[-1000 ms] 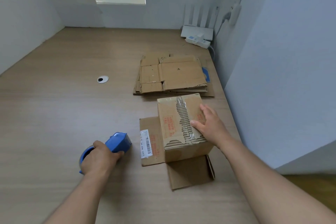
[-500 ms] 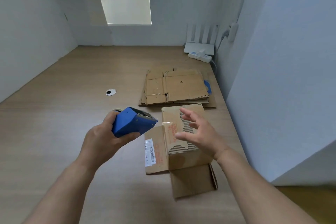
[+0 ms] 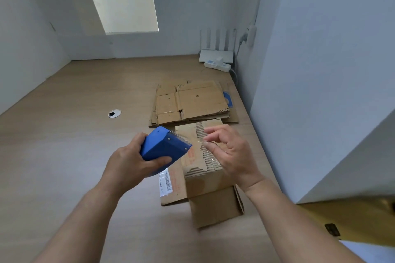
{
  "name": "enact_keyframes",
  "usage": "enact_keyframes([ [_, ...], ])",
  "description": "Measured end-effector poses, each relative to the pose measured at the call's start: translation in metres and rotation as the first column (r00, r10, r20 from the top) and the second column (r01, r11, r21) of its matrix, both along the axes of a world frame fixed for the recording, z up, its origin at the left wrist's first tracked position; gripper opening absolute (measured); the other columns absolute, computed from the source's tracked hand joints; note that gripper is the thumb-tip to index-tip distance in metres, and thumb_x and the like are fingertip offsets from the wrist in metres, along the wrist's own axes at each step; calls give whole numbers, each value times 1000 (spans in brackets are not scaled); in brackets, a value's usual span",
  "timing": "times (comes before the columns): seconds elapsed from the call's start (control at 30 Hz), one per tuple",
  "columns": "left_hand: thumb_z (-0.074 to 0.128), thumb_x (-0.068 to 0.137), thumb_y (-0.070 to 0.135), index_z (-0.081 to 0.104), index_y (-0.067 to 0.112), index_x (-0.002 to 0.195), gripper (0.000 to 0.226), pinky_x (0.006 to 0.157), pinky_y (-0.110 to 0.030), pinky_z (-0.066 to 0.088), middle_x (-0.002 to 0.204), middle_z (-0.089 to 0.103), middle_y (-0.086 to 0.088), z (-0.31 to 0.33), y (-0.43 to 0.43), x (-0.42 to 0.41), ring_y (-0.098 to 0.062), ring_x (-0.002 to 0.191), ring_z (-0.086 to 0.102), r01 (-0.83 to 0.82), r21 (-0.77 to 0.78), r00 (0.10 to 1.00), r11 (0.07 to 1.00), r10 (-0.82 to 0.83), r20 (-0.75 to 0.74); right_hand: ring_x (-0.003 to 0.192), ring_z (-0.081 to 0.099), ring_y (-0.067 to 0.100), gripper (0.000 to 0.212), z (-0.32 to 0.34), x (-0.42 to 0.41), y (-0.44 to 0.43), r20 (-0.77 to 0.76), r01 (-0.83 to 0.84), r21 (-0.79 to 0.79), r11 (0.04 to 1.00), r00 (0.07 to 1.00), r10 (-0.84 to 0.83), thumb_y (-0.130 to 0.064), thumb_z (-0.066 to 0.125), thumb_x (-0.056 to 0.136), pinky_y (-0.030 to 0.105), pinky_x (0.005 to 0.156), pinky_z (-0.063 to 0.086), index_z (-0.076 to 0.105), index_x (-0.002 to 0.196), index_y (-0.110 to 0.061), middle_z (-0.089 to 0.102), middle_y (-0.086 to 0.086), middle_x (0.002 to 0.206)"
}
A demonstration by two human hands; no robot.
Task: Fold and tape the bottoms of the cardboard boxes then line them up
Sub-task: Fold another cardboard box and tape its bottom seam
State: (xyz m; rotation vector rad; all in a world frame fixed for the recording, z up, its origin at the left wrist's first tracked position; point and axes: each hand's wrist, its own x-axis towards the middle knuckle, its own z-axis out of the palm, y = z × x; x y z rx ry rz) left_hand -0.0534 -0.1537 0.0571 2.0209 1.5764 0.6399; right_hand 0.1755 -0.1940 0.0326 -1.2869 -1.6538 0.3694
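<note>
A small cardboard box (image 3: 205,179) stands upside down on the wooden table, its folded bottom facing up with clear tape and torn corrugated strips on it. Its open flaps lie flat on the table to the left and front. My left hand (image 3: 130,162) grips a blue tape dispenser (image 3: 164,145) held in the air just left of the box, toothed edge pointing right. My right hand (image 3: 228,151) hovers over the box top and pinches the clear tape end pulled from the dispenser.
A stack of flattened cardboard boxes (image 3: 192,102) lies behind the box. A round cable hole (image 3: 114,113) sits in the table to the left. A white router and power strip (image 3: 217,61) are in the far right corner. White partition walls close in the right and far sides.
My left hand lifted the dispenser off the table up beside the box. My right hand left the box top and moved to the dispenser's tape end.
</note>
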Motion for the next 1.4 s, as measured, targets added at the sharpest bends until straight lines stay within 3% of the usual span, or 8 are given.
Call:
enact_keyframes([
  [0.27, 80, 62, 53, 50, 34, 102, 53, 68, -24, 52, 95, 64, 11, 9, -1, 0, -9, 83, 63, 174, -328, 985, 929, -169, 44, 71, 61, -2, 12, 12, 9, -5, -284, 26, -278, 960, 953, -108, -15, 54, 94, 17, 60, 50, 56, 83, -13, 62, -7, 76],
  [0.43, 62, 22, 89, 57, 27, 100, 100, 63, -20, 47, 91, 67, 7, 16, 0, -4, -10, 81, 64, 132, -469, 989, 873, -149, 2, 77, 62, 12, 17, 7, 14, -7, -184, 123, -368, 922, 962, -202, -24, 52, 95, 31, 64, 54, 54, 79, -17, 62, 2, 79],
  [0.53, 69, 47, 77, 61, 26, 99, 73, 63, -22, 46, 88, 69, 5, 16, 4, -4, -14, 80, 65, 105, -490, 993, 866, -118, 4, 84, 65, 22, 21, 6, 14, -8, -85, 166, -391, 905, 973, -215, -30, 49, 97, 43, 68, 57, 51, 80, -18, 64, 6, 85],
  [0.63, 65, 44, 74, 61, 27, 97, 70, 62, -21, 44, 86, 68, 7, 18, 5, -1, -14, 79, 65, 126, -499, 987, 857, -161, -26, 82, 63, 18, 21, 2, 12, -11, -8, 219, -390, 894, 970, -241, -29, 47, 98, 37, 65, 56, 50, 81, -16, 62, 4, 84],
  [0.77, 57, 13, 94, 65, 27, 89, 102, 57, -18, 42, 79, 69, 9, 28, 9, -13, -12, 74, 65, 153, -456, 961, 877, -239, -136, 67, 51, 16, 24, -12, 27, -22, -31, 361, -434, 825, 910, -414, -22, 49, 96, 17, 51, 39, 51, 75, -12, 55, 1, 71],
  [0.97, 53, 6, 96, 69, 27, 88, 109, 65, -28, 54, 76, 72, 9, 22, 17, -41, -12, 72, 68, 153, -485, 940, 861, -279, -197, 65, 47, 15, 25, -30, 43, -32, -9, 437, -542, 717, 851, -526, -19, 47, 95, 26, 53, 37, 50, 72, -11, 54, 2, 71],
  [1.27, 42, -1, 99, 62, 31, 90, 116, 65, -21, 46, 86, 67, 12, 4, 32, -15, -8, 79, 64, 145, -556, 891, 819, -352, -287, 67, 46, 14, 22, -50, 51, -26, 23, 468, -613, 636, 816, -578, -20, 45, 96, 27, 56, 37, 51, 77, -10, 55, 3, 77],
  [1.4, 50, 15, 98, 62, 31, 95, 105, 73, -24, 47, 91, 65, 12, -10, 37, -9, -8, 83, 62, 125, -584, 877, 802, -365, -313, 69, 49, 20, 22, -65, 55, -22, 21, 445, -669, 595, 811, -585, -20, 46, 95, 28, 56, 38, 51, 76, -11, 56, 5, 76],
])
